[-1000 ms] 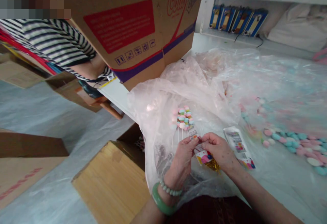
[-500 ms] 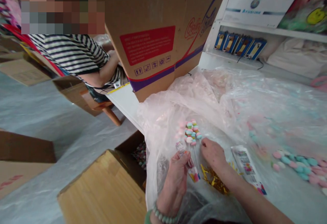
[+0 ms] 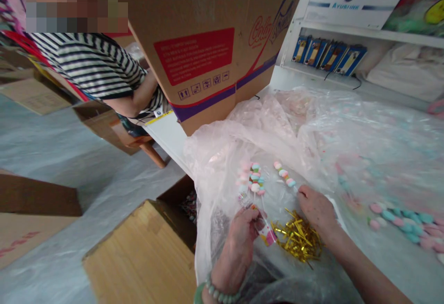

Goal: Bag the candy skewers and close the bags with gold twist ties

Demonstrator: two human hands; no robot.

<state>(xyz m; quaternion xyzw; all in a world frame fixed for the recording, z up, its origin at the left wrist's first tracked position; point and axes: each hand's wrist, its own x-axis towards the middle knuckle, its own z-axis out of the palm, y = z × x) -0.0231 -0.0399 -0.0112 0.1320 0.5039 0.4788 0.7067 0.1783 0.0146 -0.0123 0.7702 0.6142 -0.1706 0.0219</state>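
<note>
My right hand [image 3: 317, 209] is closed on the stick of a marshmallow skewer [image 3: 284, 174], its pink, white, blue and green pieces pointing away from me. My left hand [image 3: 241, 232] pinches a clear printed wrapper [image 3: 267, 235] with pink and purple at its end. Just beyond the left fingers lie more marshmallow skewers [image 3: 255, 178], their sticks pointing toward that hand. Whether the left fingers also grip those sticks is hard to see. Between my hands is a pile of gold twist ties [image 3: 300, 239]. My right hand and wrist mostly cover a white printed packet.
Clear plastic sheeting [image 3: 222, 142] covers the table, with loose marshmallows [image 3: 404, 223] at right. A tall cardboard carton [image 3: 208, 13] stands at the back. An open box [image 3: 142, 253] sits lower left. A person in a striped shirt [image 3: 93, 63] sits beyond; shelves [image 3: 371, 36] stand back right.
My right hand has moved right, drawing one skewer away from the others beside my left hand. More of the gold twist ties now shows; the white packet is mostly covered.
</note>
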